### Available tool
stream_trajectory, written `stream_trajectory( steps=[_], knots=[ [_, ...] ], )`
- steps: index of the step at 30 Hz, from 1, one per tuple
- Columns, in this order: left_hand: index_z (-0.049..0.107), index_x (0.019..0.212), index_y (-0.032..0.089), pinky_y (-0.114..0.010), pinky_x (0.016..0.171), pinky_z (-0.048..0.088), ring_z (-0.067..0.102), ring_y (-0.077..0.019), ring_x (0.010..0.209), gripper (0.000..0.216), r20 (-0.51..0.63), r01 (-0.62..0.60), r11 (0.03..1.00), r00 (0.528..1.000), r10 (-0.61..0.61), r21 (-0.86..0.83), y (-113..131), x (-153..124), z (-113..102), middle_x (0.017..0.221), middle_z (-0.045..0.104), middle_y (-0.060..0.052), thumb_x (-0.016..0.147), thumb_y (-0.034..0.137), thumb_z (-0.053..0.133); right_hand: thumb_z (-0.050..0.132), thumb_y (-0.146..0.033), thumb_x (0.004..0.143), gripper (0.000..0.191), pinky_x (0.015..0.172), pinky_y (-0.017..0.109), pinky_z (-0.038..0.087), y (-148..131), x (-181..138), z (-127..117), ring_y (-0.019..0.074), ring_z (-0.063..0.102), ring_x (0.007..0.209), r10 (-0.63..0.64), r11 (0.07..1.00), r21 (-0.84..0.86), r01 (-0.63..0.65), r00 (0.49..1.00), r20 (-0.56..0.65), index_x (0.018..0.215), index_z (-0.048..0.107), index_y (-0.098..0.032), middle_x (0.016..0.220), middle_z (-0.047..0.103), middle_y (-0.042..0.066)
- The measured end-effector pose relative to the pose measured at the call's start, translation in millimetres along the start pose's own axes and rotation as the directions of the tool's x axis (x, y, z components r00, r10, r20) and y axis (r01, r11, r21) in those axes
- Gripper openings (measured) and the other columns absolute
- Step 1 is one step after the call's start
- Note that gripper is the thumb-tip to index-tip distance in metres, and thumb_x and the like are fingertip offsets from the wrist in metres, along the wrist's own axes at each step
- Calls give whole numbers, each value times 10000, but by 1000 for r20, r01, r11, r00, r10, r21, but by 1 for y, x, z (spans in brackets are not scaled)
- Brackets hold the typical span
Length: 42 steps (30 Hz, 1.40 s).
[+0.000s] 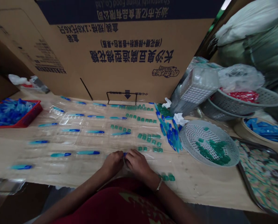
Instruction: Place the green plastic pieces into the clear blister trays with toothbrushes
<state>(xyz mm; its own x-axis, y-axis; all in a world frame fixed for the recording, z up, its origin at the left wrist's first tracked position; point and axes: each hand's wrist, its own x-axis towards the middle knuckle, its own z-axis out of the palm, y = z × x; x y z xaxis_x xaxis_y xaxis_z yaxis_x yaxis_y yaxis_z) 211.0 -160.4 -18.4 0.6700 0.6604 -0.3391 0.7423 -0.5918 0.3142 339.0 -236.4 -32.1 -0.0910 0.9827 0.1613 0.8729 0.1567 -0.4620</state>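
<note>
Sweets-filled metal tray (240,166), perforated basket (187,137) of green pieces (214,152), blue-filled red tray (34,115)

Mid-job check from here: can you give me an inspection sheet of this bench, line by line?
Surface: pale wooden table with clear plastic sheets laid across it.
Job's things: blue-and-teal plastic pieces and small green pieces in rows; more green pieces in a perforated grey basket.
Clutter: crumpled tissue; red tray of blue pieces.
Grippers: left hand and right hand meet on a small blue piece.
Cables: nothing seen.
Surroundings: printed cardboard box behind; stacked grey colanders, large sacks, metal tray of wrapped items to the right.
</note>
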Motion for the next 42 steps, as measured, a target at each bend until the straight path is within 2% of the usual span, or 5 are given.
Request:
stream_trajectory(
  steps=[8,15,33,38,42],
  knots=[
    [628,802,162,-256,628,390,656,-220,781,183,13,68,997,998,-68,21,6,-2,-12,815,707,-100,770,108,456,566,-240,851,71,767,274,430,13,-25,-31,182,565,863,89,971,232,-57,987,-133,889,612,-202,863,631,35],
    [648,856,166,-268,646,394,651,-230,797,270,22,82,997,996,-82,-3,10,-3,-20,821,708,-101,865,346,448,457,-215,837,180,522,245,335,37,-99,-39,168,602,583,580,806,-53,-590,804,-130,716,590,-197,693,653,42],
    [582,598,166,-251,525,289,503,-152,553,329,-58,19,945,998,-40,-328,-10,8,-4,560,563,-14,772,424,474,539,-324,702,130,535,240,411,39,-83,-17,158,545,566,693,545,750,-375,705,-151,729,473,-215,605,553,-15],
    [527,562,174,-252,527,317,478,-144,549,399,-71,-35,788,997,-12,-614,-5,4,-9,536,496,12,779,499,443,619,-323,659,185,448,201,343,40,-75,-34,107,452,483,719,382,884,-269,687,-101,730,502,-200,565,499,-46],
    [593,850,178,-231,530,371,523,-138,593,359,-55,-23,408,996,-66,-913,8,7,-11,639,578,10,757,508,485,675,-359,615,253,410,194,317,39,-58,-41,92,417,437,756,299,925,-236,650,-79,728,517,-196,545,517,-47]
  ],
)
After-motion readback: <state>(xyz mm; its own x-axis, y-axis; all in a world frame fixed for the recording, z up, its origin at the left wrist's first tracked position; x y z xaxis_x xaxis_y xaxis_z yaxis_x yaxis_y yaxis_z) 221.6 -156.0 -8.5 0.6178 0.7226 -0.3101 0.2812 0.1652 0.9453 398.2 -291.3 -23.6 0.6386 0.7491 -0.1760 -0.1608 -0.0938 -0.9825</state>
